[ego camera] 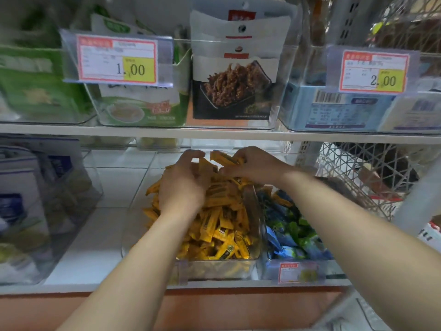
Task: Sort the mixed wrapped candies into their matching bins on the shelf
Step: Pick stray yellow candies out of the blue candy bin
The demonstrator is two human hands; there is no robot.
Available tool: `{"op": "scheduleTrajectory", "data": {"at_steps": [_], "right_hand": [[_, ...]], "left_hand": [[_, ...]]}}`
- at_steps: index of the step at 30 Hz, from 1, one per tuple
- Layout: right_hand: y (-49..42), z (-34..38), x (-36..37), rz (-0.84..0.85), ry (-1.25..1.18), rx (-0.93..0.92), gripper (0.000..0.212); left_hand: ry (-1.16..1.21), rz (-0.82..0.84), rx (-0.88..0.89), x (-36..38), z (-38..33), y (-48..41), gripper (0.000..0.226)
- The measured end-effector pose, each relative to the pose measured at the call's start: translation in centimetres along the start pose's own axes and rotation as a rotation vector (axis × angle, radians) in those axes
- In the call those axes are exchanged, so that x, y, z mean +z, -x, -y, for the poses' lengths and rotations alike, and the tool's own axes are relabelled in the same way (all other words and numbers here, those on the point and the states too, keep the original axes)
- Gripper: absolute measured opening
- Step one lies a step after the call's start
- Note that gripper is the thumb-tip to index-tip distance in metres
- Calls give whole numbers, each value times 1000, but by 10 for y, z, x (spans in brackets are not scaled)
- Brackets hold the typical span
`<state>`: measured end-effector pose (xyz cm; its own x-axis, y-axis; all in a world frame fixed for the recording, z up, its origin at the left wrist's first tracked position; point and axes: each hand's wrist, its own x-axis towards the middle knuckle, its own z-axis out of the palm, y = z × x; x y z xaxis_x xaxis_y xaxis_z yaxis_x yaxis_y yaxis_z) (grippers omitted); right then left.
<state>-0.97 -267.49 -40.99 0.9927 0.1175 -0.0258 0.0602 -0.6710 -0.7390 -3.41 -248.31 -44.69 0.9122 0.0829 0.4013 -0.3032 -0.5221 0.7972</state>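
A clear plastic bin [216, 267] on the lower shelf is piled with yellow wrapped candy sticks [222, 225]. Both hands reach over the back of that pile. My left hand [183, 182] rests on the heap with its fingers curled around a few yellow sticks. My right hand [253, 163] pinches several yellow sticks [224, 158] lifted just above the pile. To the right stands a second clear bin [265, 268] holding blue and green wrapped candies [291, 235], with a couple of yellow sticks [280, 197] lying on top near its back.
A red and yellow price tag [299, 272] hangs on the blue bin's front. The upper shelf [214, 132] carries clear bins of snack packs and two price labels [117, 59]. A white wire basket [362, 177] stands at right. Bins of blue packs [35, 199] stand at left.
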Motion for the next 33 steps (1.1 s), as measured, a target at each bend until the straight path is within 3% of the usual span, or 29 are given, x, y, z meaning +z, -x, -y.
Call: {"op": "scheduleTrajectory", "data": {"at_steps": [3, 5, 7, 9, 13, 17, 20, 22, 24, 30, 33], "right_hand": [[-10, 9, 18, 29, 125, -8, 67], [-13, 9, 25, 51, 108, -19, 85], [-9, 5, 25, 87, 48, -42, 90], [-3, -1, 17, 74, -23, -71, 74], [9, -33, -19, -156, -22, -115, 17], [13, -79, -46, -302, -37, 28, 6], [2, -103, -43, -90, 30, 209, 18], [-4, -112, -35, 114, 318, 278, 43], [-6, -117, -29, 235, 565, 287, 55], [8, -122, -48, 261, 534, 215, 37], [20, -122, -57, 277, 509, 177, 17]], "left_hand": [[-139, -13, -54, -12, 12, -5, 33], [-218, 16, -67, -15, 19, -6, 42], [-267, 32, -25, -15, 20, -5, 45], [-277, 43, 18, -15, 15, -4, 48], [-204, 164, 143, 0, -6, 6, 45], [-278, 391, 267, 28, -27, 23, 53], [-375, 571, 240, 44, -31, 30, 51], [-413, 636, 233, 49, -30, 31, 48], [-410, 643, 237, 50, -28, 30, 47], [-362, 676, 252, 48, -23, 27, 52], [-356, 685, 249, 48, -21, 26, 57]]}}
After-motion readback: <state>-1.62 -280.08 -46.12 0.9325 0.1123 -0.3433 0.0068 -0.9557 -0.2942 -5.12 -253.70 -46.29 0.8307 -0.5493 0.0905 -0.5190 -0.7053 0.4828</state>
